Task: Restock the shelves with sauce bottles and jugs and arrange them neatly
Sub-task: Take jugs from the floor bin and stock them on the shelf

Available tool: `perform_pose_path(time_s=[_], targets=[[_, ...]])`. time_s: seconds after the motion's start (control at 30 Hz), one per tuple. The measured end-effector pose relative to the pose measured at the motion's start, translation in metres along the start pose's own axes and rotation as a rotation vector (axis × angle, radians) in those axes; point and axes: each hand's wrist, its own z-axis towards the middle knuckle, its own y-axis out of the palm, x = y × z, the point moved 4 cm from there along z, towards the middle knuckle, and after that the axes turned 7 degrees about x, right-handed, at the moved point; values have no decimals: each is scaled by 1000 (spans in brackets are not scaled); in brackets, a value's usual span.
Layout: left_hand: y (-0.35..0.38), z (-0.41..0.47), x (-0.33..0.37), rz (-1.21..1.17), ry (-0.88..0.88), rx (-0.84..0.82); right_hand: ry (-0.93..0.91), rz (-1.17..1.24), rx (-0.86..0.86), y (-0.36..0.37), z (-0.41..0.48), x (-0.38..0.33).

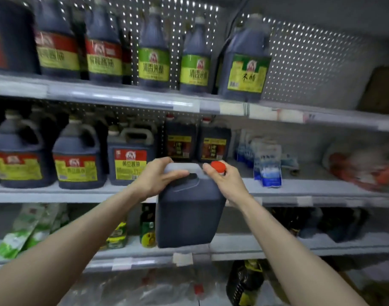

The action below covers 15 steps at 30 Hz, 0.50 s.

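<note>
Dark square jug [189,217], left fingers [161,162] round handle [183,166], right fingers [209,170] clasping red cap [218,166]

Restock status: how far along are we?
Done: labelled jugs line the top shelf and the left of the middle shelf. In hand: a dark jug, left hand on its handle, right hand at its red cap. Left: shelve it, probably by the two square jugs behind.

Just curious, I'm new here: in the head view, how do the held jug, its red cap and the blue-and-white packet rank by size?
1. held dark jug, though nearest the camera
2. blue-and-white packet, farther back
3. red cap
</note>
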Motion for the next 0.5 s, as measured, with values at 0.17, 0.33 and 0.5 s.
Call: perform_pose_path(time_s=[0.17, 0.33, 0.5], targets=[[-23, 23, 34, 24, 85, 43, -52, -10, 15, -8, 19, -41], [-24, 51, 36, 48, 109, 73, -68, -7, 20, -9, 48, -45], [-15, 89, 27, 25, 109, 99, -102, -23, 8, -8, 89, -40]])
